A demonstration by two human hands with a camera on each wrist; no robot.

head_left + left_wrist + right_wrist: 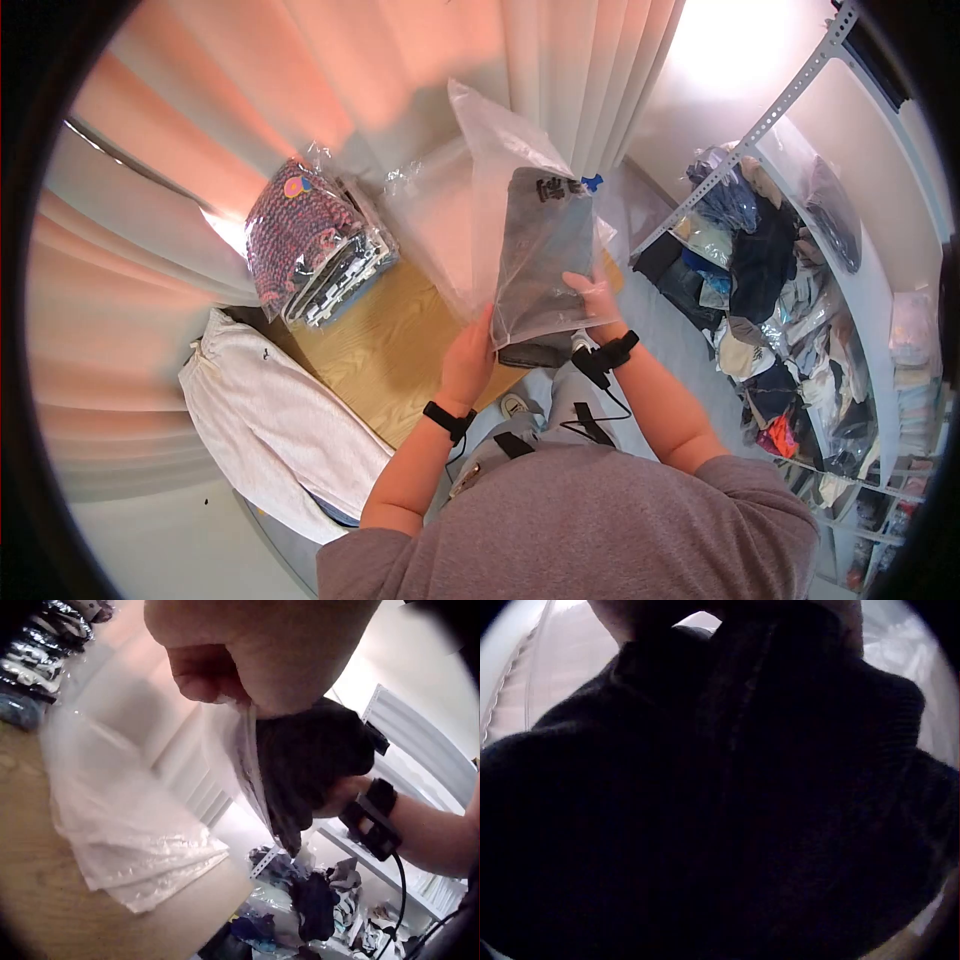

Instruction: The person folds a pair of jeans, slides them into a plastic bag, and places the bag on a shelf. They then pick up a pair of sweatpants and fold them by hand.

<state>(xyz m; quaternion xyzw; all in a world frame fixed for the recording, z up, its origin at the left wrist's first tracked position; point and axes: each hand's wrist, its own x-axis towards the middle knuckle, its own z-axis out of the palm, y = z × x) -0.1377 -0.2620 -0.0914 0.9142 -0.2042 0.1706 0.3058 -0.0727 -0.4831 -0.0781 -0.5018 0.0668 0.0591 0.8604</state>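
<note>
A dark folded garment (545, 255) lies mostly inside a frosted clear plastic bag (480, 130) with black print. Its lower end (535, 354) sticks out of the bag's mouth toward the person. My left hand (468, 360) pinches the bag's edge at the left of the opening; the left wrist view shows these fingers (206, 675) on the film. Reaching in under the bag's rim, my right hand (598, 298) grips the garment's right side, thumb on top. Dark cloth (720, 810) with a ribbed edge fills most of the right wrist view and hides the right fingers.
Flat clear bags (135, 832) lie on the wooden table (370, 345). Packed clothes (320, 240) are stacked at its far left, beside light sweatpants (285, 425). A shelf rack (780, 110) and a heap of bagged clothes (770, 260) stand at right. Curtains (400, 60) hang behind.
</note>
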